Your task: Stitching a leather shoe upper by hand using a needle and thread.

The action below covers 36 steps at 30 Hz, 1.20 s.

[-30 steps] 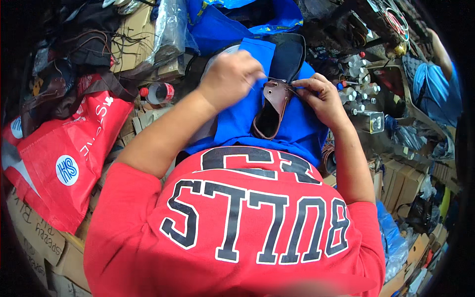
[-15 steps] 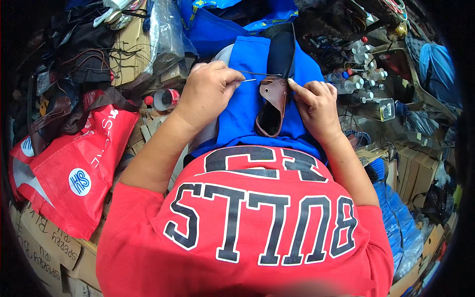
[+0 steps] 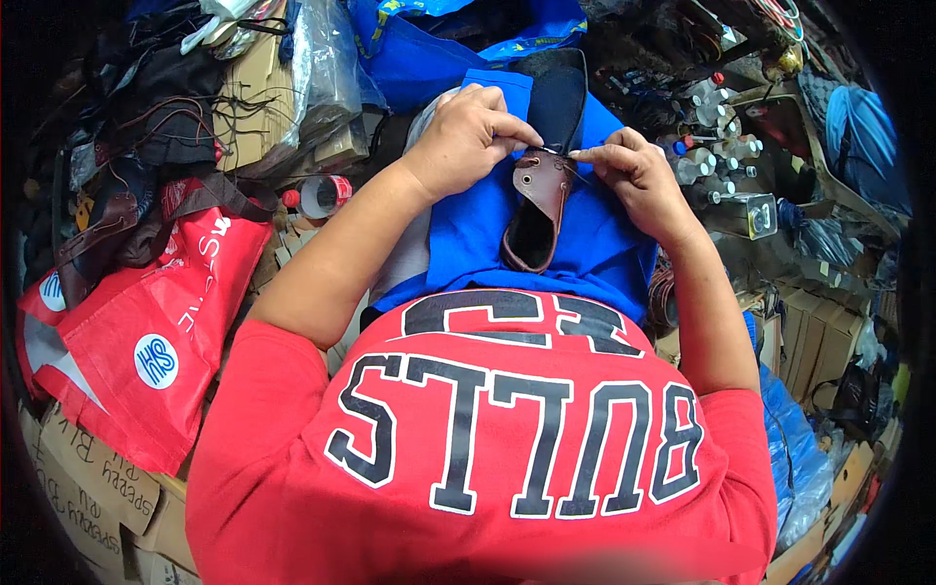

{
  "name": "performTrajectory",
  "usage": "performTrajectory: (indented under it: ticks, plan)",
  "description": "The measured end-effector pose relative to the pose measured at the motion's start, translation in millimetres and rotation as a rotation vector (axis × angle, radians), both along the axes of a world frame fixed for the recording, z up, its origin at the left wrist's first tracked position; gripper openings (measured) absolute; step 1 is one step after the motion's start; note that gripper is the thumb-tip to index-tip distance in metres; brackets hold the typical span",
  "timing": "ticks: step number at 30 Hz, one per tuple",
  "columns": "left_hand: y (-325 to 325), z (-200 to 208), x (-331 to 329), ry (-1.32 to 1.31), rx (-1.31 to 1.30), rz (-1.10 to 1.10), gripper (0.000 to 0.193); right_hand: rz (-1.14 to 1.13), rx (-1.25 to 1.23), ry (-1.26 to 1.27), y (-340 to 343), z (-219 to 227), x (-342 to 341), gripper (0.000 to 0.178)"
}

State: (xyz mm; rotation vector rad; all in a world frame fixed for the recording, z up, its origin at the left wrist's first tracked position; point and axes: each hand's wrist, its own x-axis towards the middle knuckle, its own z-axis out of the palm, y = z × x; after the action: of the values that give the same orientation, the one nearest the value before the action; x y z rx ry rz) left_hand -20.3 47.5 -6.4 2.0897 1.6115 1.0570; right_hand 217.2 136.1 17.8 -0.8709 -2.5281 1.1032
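Note:
A brown leather shoe with metal eyelets and a dark lining lies across the blue cloth on my lap. Its far part is a black piece. My left hand is closed in a pinch at the shoe's brown-and-black seam, with a thin silvery needle at its fingertips. From the other side, my right hand pinches at the same seam, close to the needle's other end. What its fingertips hold is too small to make out. Dark thread shows faintly beside them.
On the left are a red bag, a plastic bottle and cardboard. Several small bottles stand at the right, above leaning cardboard pieces. A blue bag lies beyond the lap.
My left hand has moved right with the needle, up to the shoe's seam. My right hand has shifted slightly up and its fingers now pinch. The dark thread is no longer stretched leftward.

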Motion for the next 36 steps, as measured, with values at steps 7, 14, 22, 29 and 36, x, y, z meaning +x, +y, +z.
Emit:
performTrajectory:
  ticks: [7, 14, 22, 29, 36]
  plan:
    - [1.7, -3.0, -0.8, 0.005, -0.007, 0.007, 0.021, -0.007, -0.036, 0.023, 4.8, -0.1, -3.5, 0.037]
    - [1.3, -2.7, -2.2, 0.032, -0.096, 0.013, 0.013, -0.003, -0.054, 0.024, 5.3, -2.2, -3.2, 0.034]
    - [1.6, -3.9, -3.1, 0.000, -0.020, 0.003, 0.021, -0.022, -0.086, 0.016, 5.9, -2.5, -2.4, 0.035]
    - [-0.1, -3.3, -2.5, 0.030, -0.031, 0.000, 0.019, -0.013, -0.098, 0.048, 5.7, -6.2, -1.5, 0.038]
    - [-2.0, -2.8, -1.3, 0.095, -0.043, -0.013, 0.019, 0.012, -0.119, 0.047, 8.2, -6.9, -0.7, 0.044]
